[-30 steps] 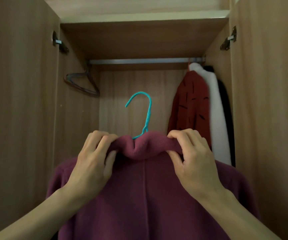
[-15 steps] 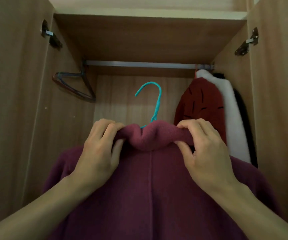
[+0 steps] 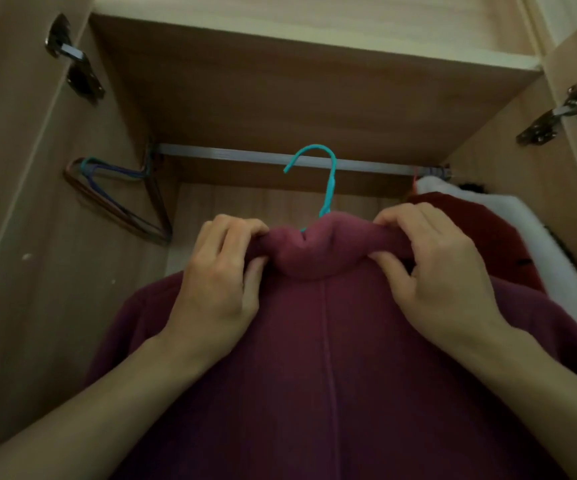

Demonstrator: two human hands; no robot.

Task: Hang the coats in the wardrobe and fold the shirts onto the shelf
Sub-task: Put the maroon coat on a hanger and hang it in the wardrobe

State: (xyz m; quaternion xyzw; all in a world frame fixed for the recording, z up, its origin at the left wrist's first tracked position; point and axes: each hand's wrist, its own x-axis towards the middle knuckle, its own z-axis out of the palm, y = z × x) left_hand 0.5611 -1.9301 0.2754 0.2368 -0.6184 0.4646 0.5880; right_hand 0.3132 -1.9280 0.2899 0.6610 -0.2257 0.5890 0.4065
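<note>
Two hands on the job here: the left hand point(image 3: 217, 289) and right hand point(image 3: 442, 271) each pinch the thick rolled collar point(image 3: 318, 251) of a fuzzy, fleece-looking maroon coat point(image 3: 325, 358), fingers curled over the top and thumbs tucked under. The coat fills the bottom half of the frame, with a straight seam down its middle. A thin teal hanger point(image 3: 328, 181) pokes out of the collar, its hook overlapping the flat metal rail point(image 3: 228, 154) at centre top; can't tell if it's actually over the rail. Inside the wood-grain wardrobe point(image 3: 280, 91), a bunch of bare wire hangers point(image 3: 113, 199) hangs at the left end of the rail. At the right end there's a red coat point(image 3: 481, 237), a fluffy white garment point(image 3: 557, 244) and something dark point(image 3: 470, 186) that's mostly hidden. The maroon coat's sleeves and hem are cut off by the frame.
</note>
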